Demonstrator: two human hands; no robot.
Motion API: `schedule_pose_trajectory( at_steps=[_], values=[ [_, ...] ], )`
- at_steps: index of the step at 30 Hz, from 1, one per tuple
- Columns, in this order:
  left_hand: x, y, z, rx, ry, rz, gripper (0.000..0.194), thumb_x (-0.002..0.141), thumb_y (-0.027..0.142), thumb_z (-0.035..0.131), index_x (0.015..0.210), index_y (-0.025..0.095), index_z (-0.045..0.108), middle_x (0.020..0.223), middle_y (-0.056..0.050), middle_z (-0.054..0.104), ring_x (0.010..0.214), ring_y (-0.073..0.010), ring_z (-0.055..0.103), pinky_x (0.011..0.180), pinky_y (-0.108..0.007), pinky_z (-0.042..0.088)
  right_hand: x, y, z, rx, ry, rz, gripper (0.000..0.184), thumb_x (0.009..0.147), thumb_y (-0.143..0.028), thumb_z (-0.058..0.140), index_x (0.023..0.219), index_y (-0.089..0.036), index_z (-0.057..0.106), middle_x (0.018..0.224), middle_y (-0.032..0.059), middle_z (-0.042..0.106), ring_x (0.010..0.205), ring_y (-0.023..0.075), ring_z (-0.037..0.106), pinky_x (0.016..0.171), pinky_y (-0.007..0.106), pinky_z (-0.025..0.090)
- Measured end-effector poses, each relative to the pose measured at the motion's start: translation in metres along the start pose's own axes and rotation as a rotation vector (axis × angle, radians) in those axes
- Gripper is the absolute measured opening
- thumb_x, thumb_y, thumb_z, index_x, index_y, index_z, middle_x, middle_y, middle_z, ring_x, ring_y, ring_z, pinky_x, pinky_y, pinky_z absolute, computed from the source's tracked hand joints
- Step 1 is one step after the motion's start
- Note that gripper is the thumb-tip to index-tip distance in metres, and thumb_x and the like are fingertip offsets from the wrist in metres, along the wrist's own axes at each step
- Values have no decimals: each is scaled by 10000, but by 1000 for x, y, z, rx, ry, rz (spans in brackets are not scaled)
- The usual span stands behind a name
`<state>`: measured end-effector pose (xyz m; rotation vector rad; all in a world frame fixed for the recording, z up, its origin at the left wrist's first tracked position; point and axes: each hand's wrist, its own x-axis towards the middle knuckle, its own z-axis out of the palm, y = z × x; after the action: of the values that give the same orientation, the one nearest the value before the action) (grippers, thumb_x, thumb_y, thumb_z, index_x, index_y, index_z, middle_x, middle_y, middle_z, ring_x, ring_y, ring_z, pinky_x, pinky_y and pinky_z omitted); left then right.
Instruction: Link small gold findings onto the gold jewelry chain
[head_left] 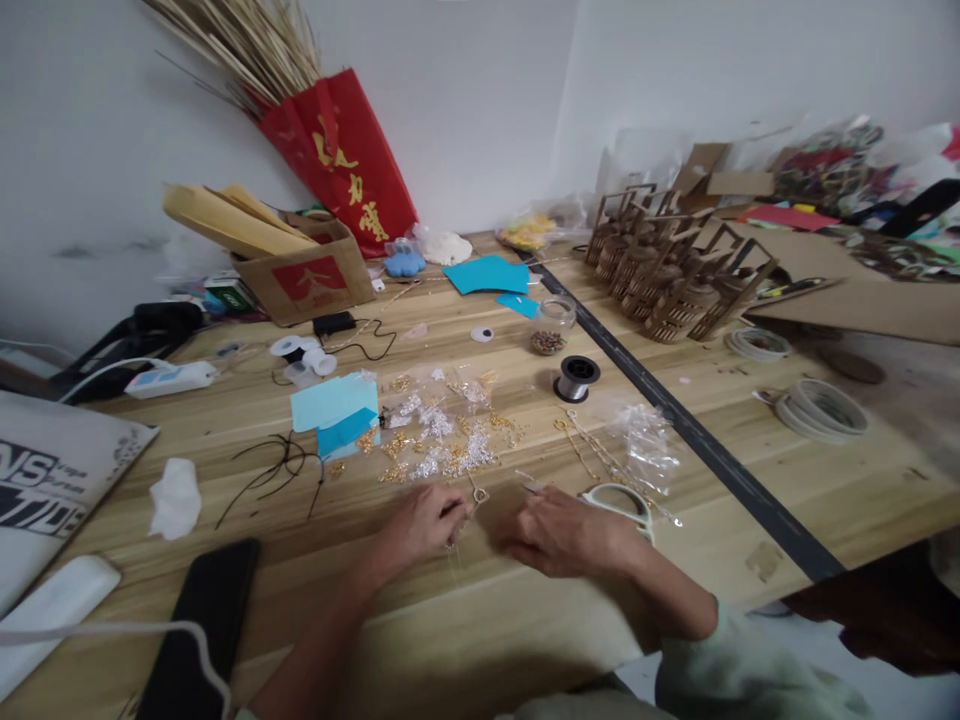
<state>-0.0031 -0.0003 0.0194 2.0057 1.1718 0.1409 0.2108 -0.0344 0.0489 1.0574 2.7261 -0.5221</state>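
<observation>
My left hand is closed in a pinch on a fine pale thread, whose thin end trails below the fingers. A small beaded loop lies just right of those fingertips. To the right, my right hand is curled over a pair of scissors with pale handles. A short piece of blade pokes out by its knuckles, and the palm hides the middle. Beyond the hands lie heaps of silver beads and gold beads. Gold chains rest beside a crumpled clear plastic bag.
A wire spool and a glass jar of small beads stand further back. Blue sheets, black cords and a black phone lie at left. Wooden lantern-like pieces and cardboard occupy the right.
</observation>
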Motion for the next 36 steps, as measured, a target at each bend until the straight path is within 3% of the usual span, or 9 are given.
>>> schedule_pose_trajectory(
  at_steps=[5, 11, 14, 16, 21, 27, 36],
  values=[
    [4, -3, -2, 26, 129, 12, 286, 871, 310, 440, 671, 170, 588, 576, 7, 597, 555, -139, 526, 545, -228, 327, -1, -6, 5, -69, 24, -16, 273, 927, -228, 446, 834, -124, 680, 727, 106, 704, 650, 213, 654, 629, 300, 412],
    [6, 4, 2, 46, 148, -16, 113, 818, 208, 525, 802, 177, 632, 699, -5, 637, 643, -149, 575, 615, -236, 399, -2, -12, 4, -130, -9, -26, 191, 843, -91, 485, 801, -104, 671, 723, 129, 702, 661, 225, 660, 648, 320, 455],
    [9, 5, 10, 103, 198, 34, 255, 783, 113, 545, 1017, 177, 624, 872, -40, 647, 754, -161, 596, 701, -252, 442, -2, -14, 2, -146, -11, -35, 191, 860, -102, 485, 827, -93, 673, 750, 134, 702, 695, 224, 663, 699, 334, 467],
    [11, 4, 13, 160, 202, 80, 290, 793, 103, 545, 1057, 193, 627, 947, -50, 636, 807, -166, 596, 758, -269, 448, -2, -12, 3, -150, -8, -31, 193, 869, -117, 484, 837, -90, 673, 762, 139, 699, 707, 225, 661, 692, 328, 466],
    [12, 11, 12, 217, 157, 111, 159, 846, 159, 521, 900, 197, 666, 877, -34, 614, 797, -163, 582, 757, -269, 445, 1, -7, 11, -143, 29, -33, 196, 876, -122, 474, 821, -101, 661, 721, 131, 688, 681, 217, 648, 665, 311, 438],
    [15, 15, 6, 189, 168, 100, 97, 778, 149, 561, 716, 181, 628, 792, -25, 607, 759, -165, 568, 690, -259, 425, 2, -2, 12, -122, 29, -16, 230, 926, -167, 434, 844, -118, 644, 737, 102, 690, 677, 195, 633, 655, 288, 396],
    [18, -11, -8, -320, 344, 77, 79, 719, 232, 624, 723, 156, 602, 709, -27, 664, 649, -145, 622, 630, -254, 500, -3, 13, 5, -8, 178, 72, 274, 968, -233, 415, 820, -136, 623, 735, 68, 662, 682, 172, 601, 632, 272, 344]
  ],
)
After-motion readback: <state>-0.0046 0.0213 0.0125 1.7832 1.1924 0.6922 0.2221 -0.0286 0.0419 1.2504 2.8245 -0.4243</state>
